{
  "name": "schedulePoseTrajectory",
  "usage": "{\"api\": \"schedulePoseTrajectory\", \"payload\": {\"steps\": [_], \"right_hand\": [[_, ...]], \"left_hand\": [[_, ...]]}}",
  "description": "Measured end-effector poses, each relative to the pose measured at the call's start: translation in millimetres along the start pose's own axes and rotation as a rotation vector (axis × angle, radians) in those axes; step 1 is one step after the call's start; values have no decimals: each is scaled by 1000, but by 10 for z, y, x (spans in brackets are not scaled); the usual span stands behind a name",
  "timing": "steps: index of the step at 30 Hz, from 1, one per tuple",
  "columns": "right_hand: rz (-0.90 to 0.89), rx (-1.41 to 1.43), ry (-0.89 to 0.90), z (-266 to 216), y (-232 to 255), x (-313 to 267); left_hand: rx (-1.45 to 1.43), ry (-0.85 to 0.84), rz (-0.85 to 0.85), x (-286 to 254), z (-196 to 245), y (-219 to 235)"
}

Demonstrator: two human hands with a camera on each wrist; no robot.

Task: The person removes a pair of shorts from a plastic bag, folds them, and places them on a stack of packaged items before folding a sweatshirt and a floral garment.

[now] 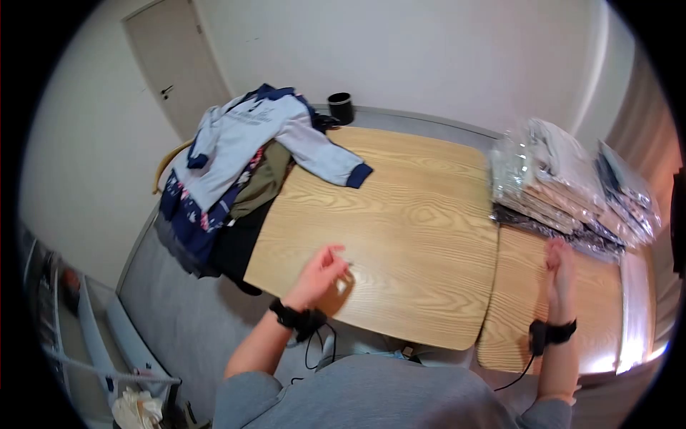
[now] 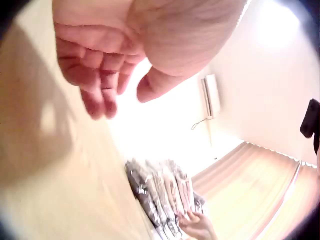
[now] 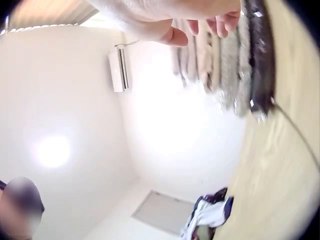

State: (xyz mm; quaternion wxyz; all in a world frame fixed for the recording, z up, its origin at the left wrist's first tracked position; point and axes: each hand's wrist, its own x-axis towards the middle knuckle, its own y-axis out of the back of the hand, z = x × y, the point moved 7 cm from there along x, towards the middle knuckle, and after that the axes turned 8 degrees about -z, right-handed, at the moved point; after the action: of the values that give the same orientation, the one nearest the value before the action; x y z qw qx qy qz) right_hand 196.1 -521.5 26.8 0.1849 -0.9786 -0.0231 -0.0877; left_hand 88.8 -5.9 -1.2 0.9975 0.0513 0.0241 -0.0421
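My left hand (image 1: 319, 275) hovers over the front left part of the wooden table (image 1: 407, 236), its fingers loosely bent and nothing in them. In the left wrist view the palm and the thumb show, with space between them. On the right, my right hand (image 1: 561, 268) is held at the near side of a stack of folded garments in clear plastic bags (image 1: 547, 171). Its relaxed fingers overlap the stack's lower edge in the head view. The right wrist view shows the bagged garments (image 3: 215, 70) just beyond the fingertips, with dark ones nearest the tabletop.
A heap of loose clothes lies at the left, topped by a light grey sweatshirt (image 1: 268, 121) with navy cuffs; one sleeve stretches onto the table. A black bin (image 1: 341, 109) stands behind the table. A seam divides the tabletop from a right section (image 1: 529, 307). White shelving (image 1: 107, 336) is at lower left.
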Motion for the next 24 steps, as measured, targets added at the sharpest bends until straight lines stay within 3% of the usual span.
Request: {"api": "schedulePoseTrajectory", "payload": {"steps": [2, 4, 5, 9, 11, 13, 15, 19, 20, 21, 23, 24], "right_hand": [[70, 103, -175, 420, -254, -398], [123, 175, -256, 530, -505, -754], [111, 175, -260, 538, -577, -886], [305, 255, -202, 585, -489, -1359], [362, 269, -136, 641, -379, -1526], [362, 259, -29, 664, -280, -1601], [367, 280, -13, 678, -245, -1656], [365, 237, -39, 625, -365, -1735], [372, 238, -34, 586, -387, -1747], [367, 243, -100, 588, -424, -1755], [366, 253, -165, 544, -533, -1744], [308, 264, -213, 516, -658, -1702]], "left_hand": [[137, -77, 150, 153, 67, 595], [424, -129, 355, 214, 255, 1326], [603, -187, 471, 211, 368, 1677], [1134, -78, 927, 224, 361, 3022], [1180, 209, 975, 180, 436, 3231], [1240, 267, 974, 220, 448, 3343], [1164, 502, 853, 306, 299, 3454], [1286, 523, 930, 406, 322, 3798], [1342, 460, 1042, 394, 407, 3836], [1368, 289, 1129, 309, 712, 3619], [1241, 12, 1186, 360, 1097, 3564], [1272, -161, 1115, 480, 1293, 3495]]}}
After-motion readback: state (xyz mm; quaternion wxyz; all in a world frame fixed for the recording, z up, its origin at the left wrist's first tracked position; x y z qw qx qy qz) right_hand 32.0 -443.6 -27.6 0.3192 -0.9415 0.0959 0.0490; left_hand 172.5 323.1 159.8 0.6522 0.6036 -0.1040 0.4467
